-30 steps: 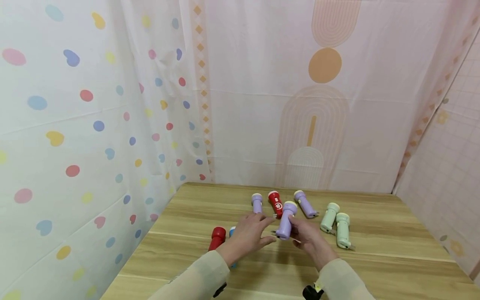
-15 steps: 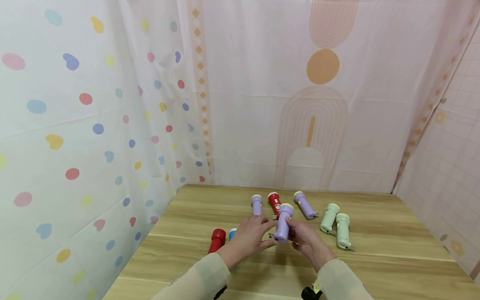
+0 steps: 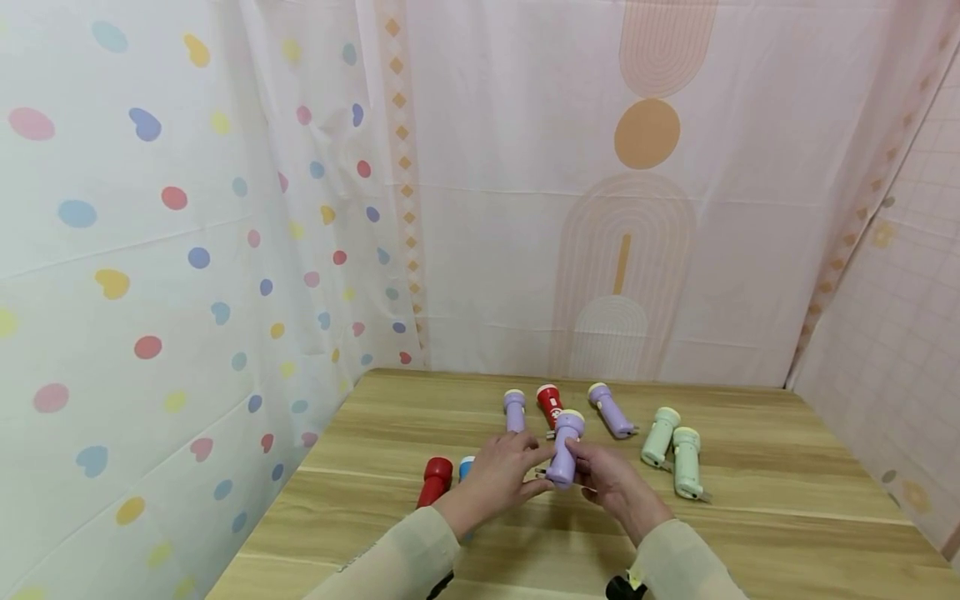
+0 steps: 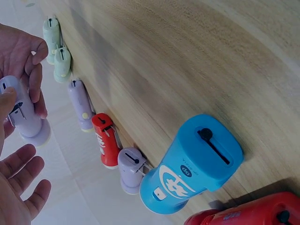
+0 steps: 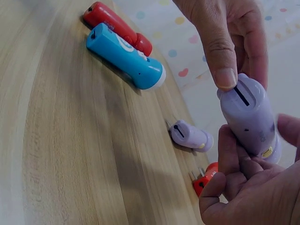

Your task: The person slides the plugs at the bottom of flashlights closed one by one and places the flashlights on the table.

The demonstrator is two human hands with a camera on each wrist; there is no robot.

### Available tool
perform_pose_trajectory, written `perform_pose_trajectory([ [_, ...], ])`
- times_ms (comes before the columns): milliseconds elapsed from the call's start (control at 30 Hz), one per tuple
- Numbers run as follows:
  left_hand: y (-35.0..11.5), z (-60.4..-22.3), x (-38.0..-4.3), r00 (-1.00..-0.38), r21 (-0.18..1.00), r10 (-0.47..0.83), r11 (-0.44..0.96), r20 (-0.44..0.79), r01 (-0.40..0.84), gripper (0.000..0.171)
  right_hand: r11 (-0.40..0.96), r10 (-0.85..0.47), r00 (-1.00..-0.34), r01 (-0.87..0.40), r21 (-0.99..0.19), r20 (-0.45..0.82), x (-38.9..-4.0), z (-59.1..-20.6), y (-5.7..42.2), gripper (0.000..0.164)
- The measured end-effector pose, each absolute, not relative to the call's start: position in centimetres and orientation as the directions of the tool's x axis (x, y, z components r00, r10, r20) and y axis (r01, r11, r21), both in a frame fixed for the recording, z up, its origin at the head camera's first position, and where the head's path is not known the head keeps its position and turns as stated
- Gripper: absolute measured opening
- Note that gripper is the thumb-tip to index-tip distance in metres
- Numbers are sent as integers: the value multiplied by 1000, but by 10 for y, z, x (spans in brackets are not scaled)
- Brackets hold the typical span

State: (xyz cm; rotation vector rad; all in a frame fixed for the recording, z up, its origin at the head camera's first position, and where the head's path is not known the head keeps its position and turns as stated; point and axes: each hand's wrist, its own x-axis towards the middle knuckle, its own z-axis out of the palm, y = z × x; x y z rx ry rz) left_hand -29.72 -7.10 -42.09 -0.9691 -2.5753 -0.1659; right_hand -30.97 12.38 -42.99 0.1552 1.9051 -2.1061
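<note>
Now my right hand [image 3: 617, 487] has its fingers curled round a lilac flashlight [image 3: 566, 454] above the worktop [image 3: 795, 508]; my left hand [image 3: 497, 475], fingers loosely extended, touches its end with the thumb. A blue flashlight [image 5: 124, 58] lies beside a red flashlight [image 5: 112, 22].

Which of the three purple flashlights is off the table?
The purple flashlight in the right hand: it is held up, while the other two lie on the table.

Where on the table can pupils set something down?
Bare table lies right of the nearer green flashlight and left of the front red flashlight. The middle is crowded, with the left hand, right hand and held purple flashlight before the rear red flashlight.
</note>
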Motion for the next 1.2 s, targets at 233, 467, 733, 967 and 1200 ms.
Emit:
perform_pose_trajectory([
  [233, -75, -424, -298, -671, -37, 631, 739, 389, 673, 46, -33, -169, -948, 279, -960, -270, -308, -429, 126, 29],
  [467, -77, -425, -298, -696, -25, 622, 752, 359, 659, 46, -35, -123, -947, 302, -953, -296, -309, -429, 124, 27],
  [733, -78, -425, -298, -713, -9, 607, 764, 351, 645, 50, -45, -106, -943, 320, -946, -314, -309, -426, 122, 26],
  [967, -79, -424, -297, -717, -19, 604, 769, 348, 639, 49, -19, -126, -947, 299, -954, -294, -309, -424, 121, 25],
  [1200, -80, -423, -297, -719, -12, 606, 767, 340, 641, 50, 21, -122, -951, 282, -959, -283, -309, -422, 121, 23],
])
